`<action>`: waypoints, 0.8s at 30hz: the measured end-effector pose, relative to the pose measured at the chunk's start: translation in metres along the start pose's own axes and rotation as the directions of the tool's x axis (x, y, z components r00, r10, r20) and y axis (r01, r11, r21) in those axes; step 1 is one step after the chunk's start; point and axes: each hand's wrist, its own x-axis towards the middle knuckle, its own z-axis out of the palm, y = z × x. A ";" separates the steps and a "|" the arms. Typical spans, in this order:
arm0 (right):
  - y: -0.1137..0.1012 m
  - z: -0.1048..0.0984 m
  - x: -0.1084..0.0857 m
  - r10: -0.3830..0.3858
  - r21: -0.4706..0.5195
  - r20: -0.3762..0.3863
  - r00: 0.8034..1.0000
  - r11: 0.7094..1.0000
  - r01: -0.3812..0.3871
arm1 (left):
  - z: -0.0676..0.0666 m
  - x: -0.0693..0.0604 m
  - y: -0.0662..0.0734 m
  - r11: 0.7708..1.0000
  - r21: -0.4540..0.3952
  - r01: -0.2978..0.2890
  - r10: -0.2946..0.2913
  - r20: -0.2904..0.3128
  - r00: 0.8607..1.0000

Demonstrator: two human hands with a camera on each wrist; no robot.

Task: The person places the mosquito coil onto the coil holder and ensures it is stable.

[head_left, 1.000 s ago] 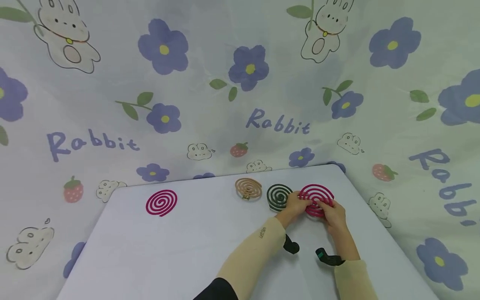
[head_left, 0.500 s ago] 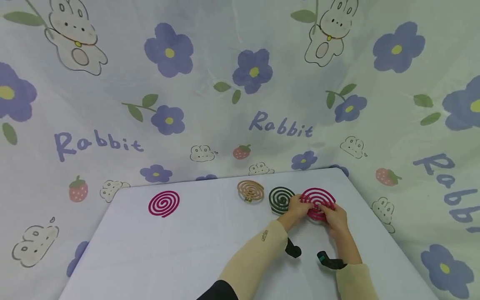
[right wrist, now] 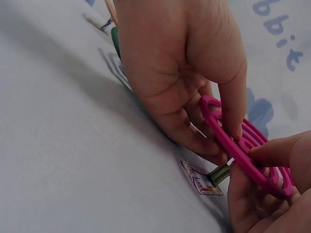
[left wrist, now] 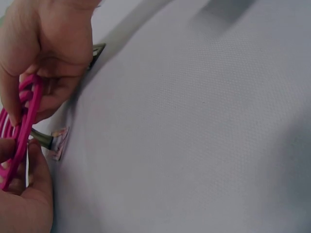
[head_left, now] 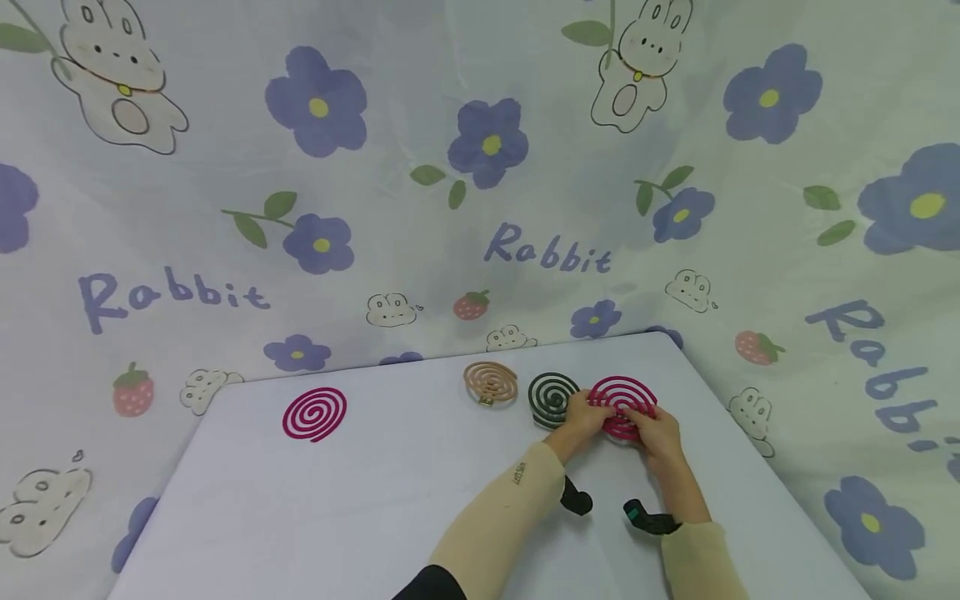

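A pink spiral coil [head_left: 622,392] is pinched between both hands near the right end of the table. My left hand [head_left: 583,418] grips its left side and my right hand [head_left: 662,435] its right side, with the thumbs on the upper face and fingers underneath. Tilted in the right wrist view, the coil [right wrist: 233,148] has an olive-green piece with a patterned foot [right wrist: 201,180] below it. A dark green coil [head_left: 552,398] lies just left of my left hand, partly behind it.
A tan coil [head_left: 491,382] with a small metal-like clip lies left of the green one. Another pink coil [head_left: 315,414] is at the far left of the white table [head_left: 300,517]. Behind the table hangs a patterned cloth [head_left: 405,233].
Both hands keep their hold on the pink coil with almost no visible movement. The whole head view has shifted slightly.
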 end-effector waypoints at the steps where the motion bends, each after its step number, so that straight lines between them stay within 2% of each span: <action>1: 0.000 0.000 0.000 -0.002 -0.007 -0.001 1.000 1.000 0.002 | 0.000 0.000 -0.001 1.000 0.002 0.000 0.000 0.002 1.000; 10: 0.001 -0.002 -0.001 -0.003 -0.015 -0.024 1.000 1.000 0.002 | 0.000 0.001 -0.002 1.000 -0.013 0.001 -0.001 0.031 1.000; 17: 0.002 -0.002 -0.002 0.001 -0.016 -0.062 0.998 1.000 -0.002 | 0.004 0.001 -0.002 1.000 0.003 -0.017 0.016 0.026 1.000; 24: 0.003 -0.001 -0.003 -0.005 -0.011 -0.050 0.999 1.000 0.004 | 0.003 0.000 -0.004 1.000 0.021 -0.013 0.013 0.017 1.000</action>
